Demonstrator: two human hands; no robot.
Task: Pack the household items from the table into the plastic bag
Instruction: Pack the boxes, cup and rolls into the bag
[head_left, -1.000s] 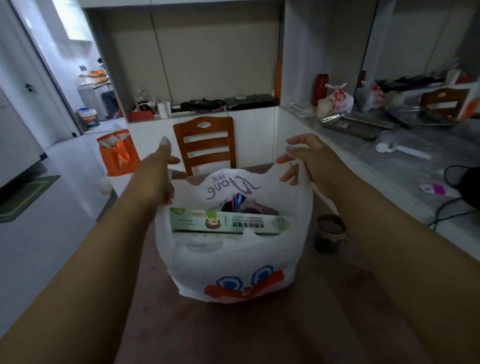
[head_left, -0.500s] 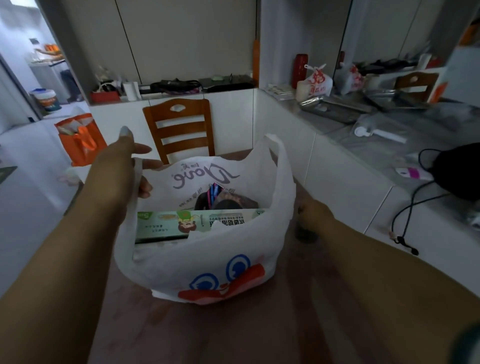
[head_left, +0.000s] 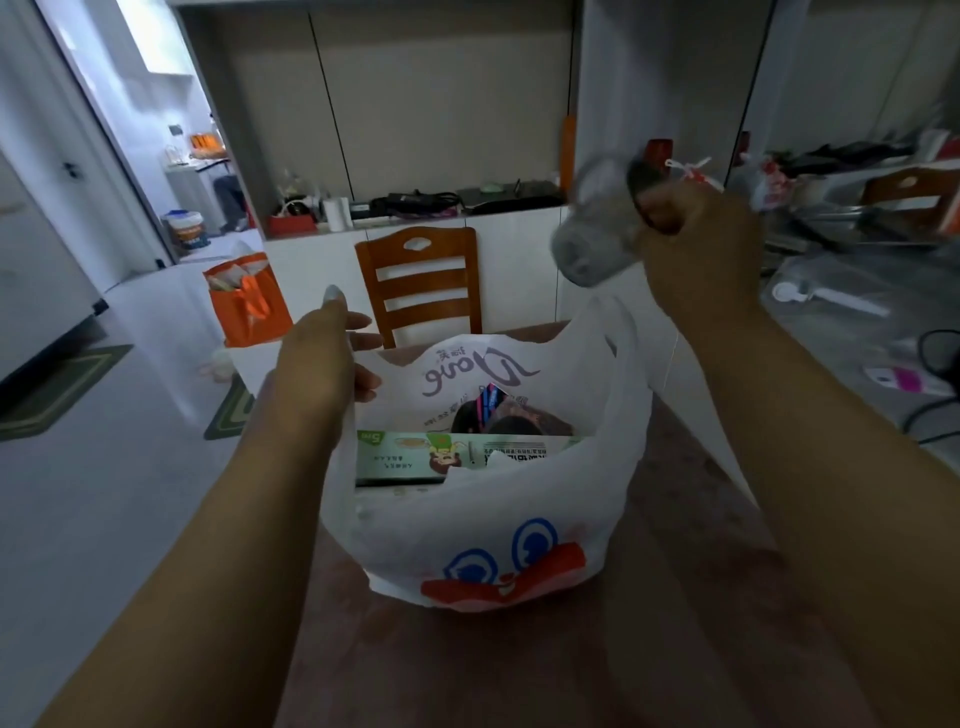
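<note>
A white plastic bag (head_left: 467, 525) with a blue-eyed, red-mouthed cartoon face stands open on the brown table (head_left: 519, 665). Inside lie a long green box (head_left: 415, 457) and some dark items (head_left: 514, 415) behind it. My left hand (head_left: 317, 374) grips the bag's left handle and holds the mouth open. My right hand (head_left: 696, 234) is raised above the bag's right side, shut on a small clear glass jar (head_left: 597, 228), blurred and tilted, with a dark lid end against my palm.
A wooden chair (head_left: 421, 280) stands behind the table. An orange bag (head_left: 249, 301) sits on the floor at the left. A white counter (head_left: 857, 332) at the right carries a white scoop, cables, trays and tied bags. Cabinets line the back wall.
My right hand went down to the small jar on the table beside the bag, took hold of it and lifted it above the bag's right side. My left hand kept its hold on the handle.
</note>
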